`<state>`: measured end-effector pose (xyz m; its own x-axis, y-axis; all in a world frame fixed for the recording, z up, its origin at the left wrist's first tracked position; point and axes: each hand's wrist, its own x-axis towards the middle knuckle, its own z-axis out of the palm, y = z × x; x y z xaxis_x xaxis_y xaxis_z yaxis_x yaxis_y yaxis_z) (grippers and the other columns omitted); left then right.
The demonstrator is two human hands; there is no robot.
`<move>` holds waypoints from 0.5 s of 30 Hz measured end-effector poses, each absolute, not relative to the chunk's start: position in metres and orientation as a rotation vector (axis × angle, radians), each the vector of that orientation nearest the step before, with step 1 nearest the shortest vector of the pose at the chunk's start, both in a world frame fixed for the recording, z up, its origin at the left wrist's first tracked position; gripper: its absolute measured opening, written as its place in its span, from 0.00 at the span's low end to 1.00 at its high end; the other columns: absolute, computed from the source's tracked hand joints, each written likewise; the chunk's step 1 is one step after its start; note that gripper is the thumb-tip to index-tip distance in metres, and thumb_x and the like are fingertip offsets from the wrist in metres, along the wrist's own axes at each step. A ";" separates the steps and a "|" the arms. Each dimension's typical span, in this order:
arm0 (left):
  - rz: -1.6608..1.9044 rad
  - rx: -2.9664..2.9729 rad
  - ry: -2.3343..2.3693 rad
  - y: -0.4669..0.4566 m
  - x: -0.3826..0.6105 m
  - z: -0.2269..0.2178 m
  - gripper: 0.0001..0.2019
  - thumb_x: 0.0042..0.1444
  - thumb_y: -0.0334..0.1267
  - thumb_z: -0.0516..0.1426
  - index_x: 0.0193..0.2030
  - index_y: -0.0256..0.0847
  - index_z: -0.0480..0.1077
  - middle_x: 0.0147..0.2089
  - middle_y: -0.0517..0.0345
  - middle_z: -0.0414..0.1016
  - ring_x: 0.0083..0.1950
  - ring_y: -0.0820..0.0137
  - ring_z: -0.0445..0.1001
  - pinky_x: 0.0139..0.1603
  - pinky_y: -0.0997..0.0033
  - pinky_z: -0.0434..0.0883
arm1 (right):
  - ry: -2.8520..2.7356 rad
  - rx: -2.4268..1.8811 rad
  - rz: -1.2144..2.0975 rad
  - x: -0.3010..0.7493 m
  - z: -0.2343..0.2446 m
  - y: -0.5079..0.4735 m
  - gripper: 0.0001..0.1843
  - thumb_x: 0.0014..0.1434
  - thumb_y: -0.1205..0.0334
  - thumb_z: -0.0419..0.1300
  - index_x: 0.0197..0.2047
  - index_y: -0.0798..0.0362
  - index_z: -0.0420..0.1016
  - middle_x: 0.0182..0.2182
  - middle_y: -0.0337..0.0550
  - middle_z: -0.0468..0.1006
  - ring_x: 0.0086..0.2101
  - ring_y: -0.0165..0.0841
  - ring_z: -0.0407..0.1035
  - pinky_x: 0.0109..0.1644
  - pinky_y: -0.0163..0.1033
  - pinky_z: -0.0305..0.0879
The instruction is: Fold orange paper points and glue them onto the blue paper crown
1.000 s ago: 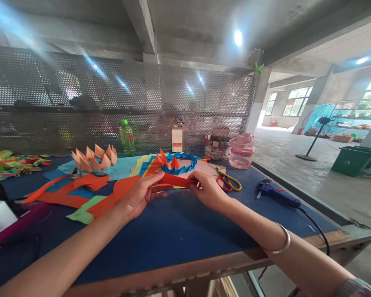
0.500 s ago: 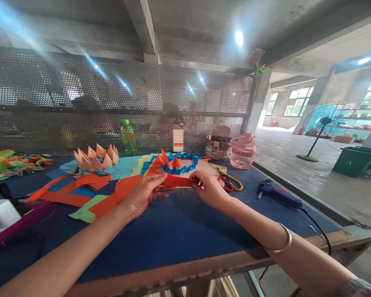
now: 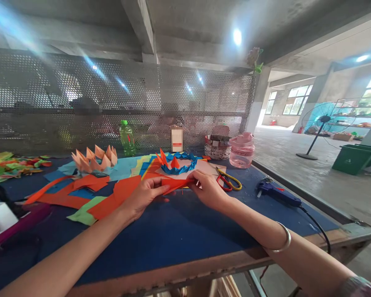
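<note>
A folded piece of orange-red paper [image 3: 176,184] is stretched between my two hands above the blue table. My left hand [image 3: 146,197] pinches its left end between thumb and fingers. At the other end my right hand [image 3: 208,189], closed, grips the paper's right tip. Just beyond lies a ring of folded blue paper [image 3: 181,169] with pointed orange folded pieces [image 3: 163,158] at its left side. Scissors [image 3: 230,181] with red and yellow handles lie right of my right hand. Loose orange sheets [image 3: 123,190] lie by my left forearm.
A peach folded-paper crown [image 3: 94,161] stands at the left, near a green bottle [image 3: 127,138]. Behind the scissors are a woven basket [image 3: 218,148] and a pink plastic jug [image 3: 241,152]. A blue glue gun [image 3: 278,194] with its cord lies at the right. Perforated metal mesh [image 3: 111,95] borders the table's back.
The orange-red paper has changed from a flat strip to a tilted, more creased shape. My left thumb has shifted along it and its fingers have curled in. My right hand stays almost in place.
</note>
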<state>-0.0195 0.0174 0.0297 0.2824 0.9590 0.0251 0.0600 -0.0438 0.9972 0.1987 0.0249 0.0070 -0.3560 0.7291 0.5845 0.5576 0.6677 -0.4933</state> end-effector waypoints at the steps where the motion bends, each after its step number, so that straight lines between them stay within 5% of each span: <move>1: 0.971 1.418 1.026 0.017 -0.020 0.029 0.21 0.39 0.48 0.70 0.39 0.38 0.79 0.41 0.48 0.82 0.43 0.60 0.79 0.34 0.71 0.75 | -2.057 -0.991 0.263 0.199 0.007 0.025 0.07 0.60 0.73 0.55 0.35 0.53 0.69 0.33 0.41 0.74 0.31 0.30 0.66 0.36 0.35 0.61; 15: 0.952 1.424 1.041 0.016 -0.019 0.030 0.20 0.39 0.47 0.70 0.38 0.38 0.79 0.41 0.47 0.82 0.37 0.63 0.80 0.31 0.71 0.73 | -2.079 -0.990 0.256 0.200 0.002 0.028 0.08 0.58 0.74 0.55 0.36 0.52 0.69 0.34 0.40 0.74 0.32 0.30 0.66 0.36 0.35 0.61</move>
